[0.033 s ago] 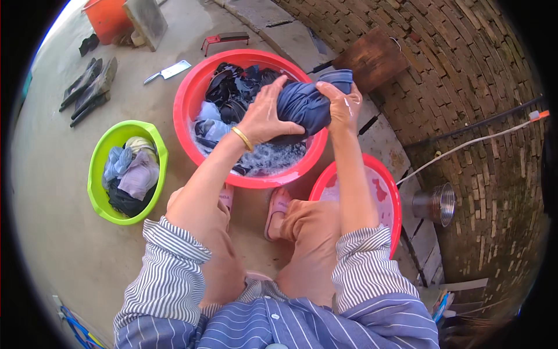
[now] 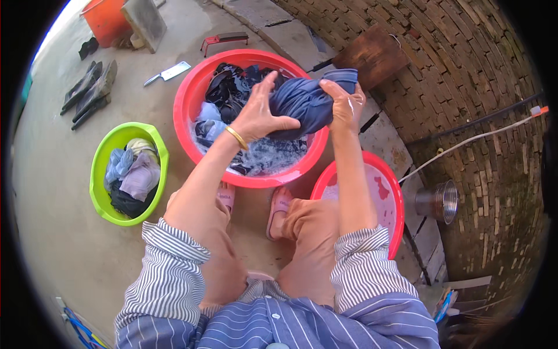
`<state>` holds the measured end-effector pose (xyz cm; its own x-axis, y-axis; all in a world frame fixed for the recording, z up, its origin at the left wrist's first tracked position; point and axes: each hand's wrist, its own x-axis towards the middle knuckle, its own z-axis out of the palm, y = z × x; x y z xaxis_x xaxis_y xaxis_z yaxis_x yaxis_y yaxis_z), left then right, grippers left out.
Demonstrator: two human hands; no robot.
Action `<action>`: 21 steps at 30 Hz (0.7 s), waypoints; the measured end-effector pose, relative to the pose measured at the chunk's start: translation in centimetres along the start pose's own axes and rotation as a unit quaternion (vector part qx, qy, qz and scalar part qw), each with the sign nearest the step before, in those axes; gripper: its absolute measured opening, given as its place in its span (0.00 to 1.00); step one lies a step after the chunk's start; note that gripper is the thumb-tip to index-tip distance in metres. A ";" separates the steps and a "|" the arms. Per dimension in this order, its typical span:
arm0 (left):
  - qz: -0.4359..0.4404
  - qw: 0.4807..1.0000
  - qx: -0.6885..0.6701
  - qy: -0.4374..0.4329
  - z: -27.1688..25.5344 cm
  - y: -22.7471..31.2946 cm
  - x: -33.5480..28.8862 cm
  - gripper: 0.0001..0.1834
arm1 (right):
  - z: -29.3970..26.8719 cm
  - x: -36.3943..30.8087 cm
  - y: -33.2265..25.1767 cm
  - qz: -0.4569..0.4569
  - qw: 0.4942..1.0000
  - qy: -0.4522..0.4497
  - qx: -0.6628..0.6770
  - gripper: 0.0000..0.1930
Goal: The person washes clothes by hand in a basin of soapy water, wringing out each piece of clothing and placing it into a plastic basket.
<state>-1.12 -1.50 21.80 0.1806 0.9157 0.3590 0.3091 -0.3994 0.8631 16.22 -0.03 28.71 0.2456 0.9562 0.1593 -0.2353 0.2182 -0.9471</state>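
Note:
A bunched dark blue garment (image 2: 302, 104) is held up over the right part of a large red basin (image 2: 181, 110). My right hand (image 2: 347, 107) grips its banded end, thumb on top, with a little foam on the skin. My left hand (image 2: 258, 116), a gold bangle at the wrist, is spread at the garment's left end, thumb stretched out and fingers apart. Whether its palm touches the cloth I cannot tell. Below, dark wet clothes (image 2: 226, 84) and a pale blue cloth (image 2: 210, 129) lie in sudsy water (image 2: 276, 156).
A green basin (image 2: 100, 198) with clothes stands at left, a second red basin (image 2: 397, 215) with cloudy water at right. Beyond lie a cleaver (image 2: 174, 70), dark boots (image 2: 90, 90) and a red-framed tool (image 2: 225, 38). A wooden board (image 2: 372, 57), white hose (image 2: 465, 145) and metal bucket (image 2: 436, 202) line the brick wall.
My left hand has shifted slightly left and its fingers have opened away from the garment. My right hand has moved a little to the right, still holding the cloth.

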 end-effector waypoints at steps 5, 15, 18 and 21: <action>-0.327 0.787 -0.517 -0.086 -0.5 -0.4 0.0 0.43 | -2.1 -0.4 -1.2 -0.041 0.983 0.092 0.153 0.11; 0.017 0.977 -0.160 0.139 5.1 6.5 1.0 0.33 | -5.5 0.7 6.5 0.265 0.878 -0.003 0.398 0.09; 0.213 0.974 0.074 0.006 4.7 8.6 1.3 0.34 | -5.4 1.3 6.7 0.269 0.884 -0.074 0.376 0.13; 0.309 0.931 0.141 -0.132 5.1 11.3 2.5 0.30 | -6.0 3.0 6.9 0.270 0.883 -0.152 0.351 0.15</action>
<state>7.61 -4.00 30.62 0.6174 0.4796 0.6236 0.2971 -0.8761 0.3797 20.97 3.13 21.01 -0.3194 0.9429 -0.0948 -0.7931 -0.3208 -0.5178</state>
